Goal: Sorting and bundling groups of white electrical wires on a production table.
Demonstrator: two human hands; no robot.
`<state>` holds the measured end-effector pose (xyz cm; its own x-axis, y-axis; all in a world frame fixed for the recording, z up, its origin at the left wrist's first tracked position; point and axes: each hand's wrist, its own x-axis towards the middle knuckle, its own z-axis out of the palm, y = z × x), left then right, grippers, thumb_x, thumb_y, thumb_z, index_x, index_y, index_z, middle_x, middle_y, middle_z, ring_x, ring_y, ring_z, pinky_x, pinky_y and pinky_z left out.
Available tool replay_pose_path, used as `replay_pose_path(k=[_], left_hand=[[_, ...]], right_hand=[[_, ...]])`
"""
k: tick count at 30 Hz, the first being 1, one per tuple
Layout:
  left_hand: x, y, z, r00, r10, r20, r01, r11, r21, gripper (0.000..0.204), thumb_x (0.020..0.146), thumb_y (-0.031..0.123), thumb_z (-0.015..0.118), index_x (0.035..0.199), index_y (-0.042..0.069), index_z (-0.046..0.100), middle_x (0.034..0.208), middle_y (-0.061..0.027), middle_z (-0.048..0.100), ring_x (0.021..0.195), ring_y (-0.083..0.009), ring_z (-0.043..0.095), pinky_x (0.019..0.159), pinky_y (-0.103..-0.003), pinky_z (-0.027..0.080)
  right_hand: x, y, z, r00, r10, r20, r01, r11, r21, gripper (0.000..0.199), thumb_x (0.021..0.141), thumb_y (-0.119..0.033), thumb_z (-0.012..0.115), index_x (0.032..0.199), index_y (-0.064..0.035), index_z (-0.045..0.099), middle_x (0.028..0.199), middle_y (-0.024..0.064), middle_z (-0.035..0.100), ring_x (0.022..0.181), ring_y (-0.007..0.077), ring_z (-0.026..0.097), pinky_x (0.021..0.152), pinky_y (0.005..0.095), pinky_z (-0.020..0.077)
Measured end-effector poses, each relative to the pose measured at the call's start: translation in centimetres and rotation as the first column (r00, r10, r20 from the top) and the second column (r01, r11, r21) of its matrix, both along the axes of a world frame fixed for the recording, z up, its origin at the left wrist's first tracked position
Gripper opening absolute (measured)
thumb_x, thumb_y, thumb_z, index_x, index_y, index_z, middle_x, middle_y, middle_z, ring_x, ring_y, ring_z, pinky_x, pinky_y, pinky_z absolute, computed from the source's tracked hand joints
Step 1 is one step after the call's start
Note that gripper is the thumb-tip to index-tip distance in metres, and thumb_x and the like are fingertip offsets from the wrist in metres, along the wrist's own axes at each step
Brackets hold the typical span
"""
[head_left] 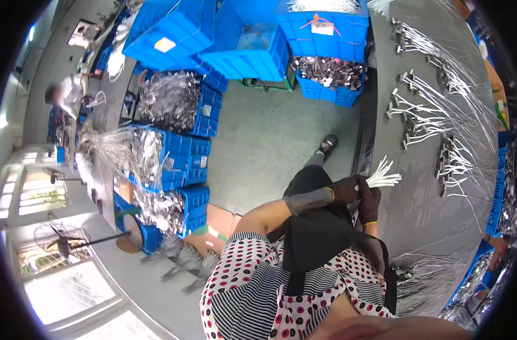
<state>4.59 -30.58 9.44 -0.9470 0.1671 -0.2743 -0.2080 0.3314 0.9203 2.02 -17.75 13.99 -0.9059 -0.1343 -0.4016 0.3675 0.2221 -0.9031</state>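
My left hand [343,191], in a dark knitted glove with a grey sleeve cover behind it, is closed beside my right hand. My right hand [370,203], gloved alike, is closed too. The two meet in front of my dark apron at the near edge of the grey bench. Out of their top sticks a bundle of white-sleeved wires [384,174], its white ends fanned out over the bench edge. The gloves hide the lower part of the bundle, so which fingers carry it is hard to make out.
On the grey bench [409,221] lie several bunches of white-sleeved wires [423,116] with dark end pieces. Blue crates [241,62] stand ahead; more crates [182,158] of metallic parts line the left. A fan [63,243] stands far left. Another person [71,90] is at the far-left bench.
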Motion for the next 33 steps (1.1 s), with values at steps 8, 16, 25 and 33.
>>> replay_pose_path(k=[8,16,25,33], left_hand=[[-0.8,-4.7,0.1,0.974,-0.204,0.094,0.198,0.977,0.074,0.039,0.077,0.031,0.073,0.098,-0.002,0.071,0.087,-0.0158,0.072,0.081,-0.0271,0.068,0.071,-0.04,0.053],[-1.7,-9.7,0.2,0.97,-0.192,0.15,0.136,0.938,0.319,0.045,0.085,0.02,0.074,0.126,0.004,0.062,0.12,-0.0141,0.068,0.111,-0.0224,0.063,0.094,-0.037,0.05],[-7.4,-20.9,3.1,0.934,-0.2,0.297,0.126,0.96,0.251,0.035,0.08,0.03,0.074,0.108,0.009,0.072,0.097,-0.0165,0.073,0.093,-0.0307,0.069,0.087,-0.041,0.051],[-13.2,-32.9,5.0,1.0,0.004,0.019,-0.004,1.0,-0.001,0.041,0.078,0.036,0.071,0.108,0.008,0.072,0.104,-0.0212,0.071,0.093,-0.0364,0.069,0.086,-0.045,0.052]], right_hand=[[-1.1,-0.9,-1.8,0.978,0.161,0.134,-0.178,0.976,0.125,0.027,0.094,-0.012,0.066,0.115,0.0041,0.066,0.101,0.0052,0.069,0.087,0.0135,0.064,0.069,0.0293,0.0495],[-4.7,-9.0,2.0,0.878,0.478,0.0,-0.471,0.867,0.164,0.034,0.086,-0.031,0.071,0.097,0.0008,0.068,0.09,0.0119,0.071,0.086,0.0198,0.067,0.076,0.0362,0.0525],[-11.4,-15.3,-0.1,0.529,0.842,0.103,-0.775,0.43,0.464,0.036,0.099,-0.025,0.047,0.134,-0.0198,0.055,0.12,0.0081,0.066,0.096,0.0229,0.068,0.084,0.0353,0.0524],[-16.5,-27.6,1.9,0.618,0.782,-0.08,-0.724,0.606,0.33,0.035,0.098,-0.026,0.057,0.126,-0.0057,0.059,0.118,0.0122,0.065,0.106,0.0234,0.062,0.097,0.0359,0.0466]])
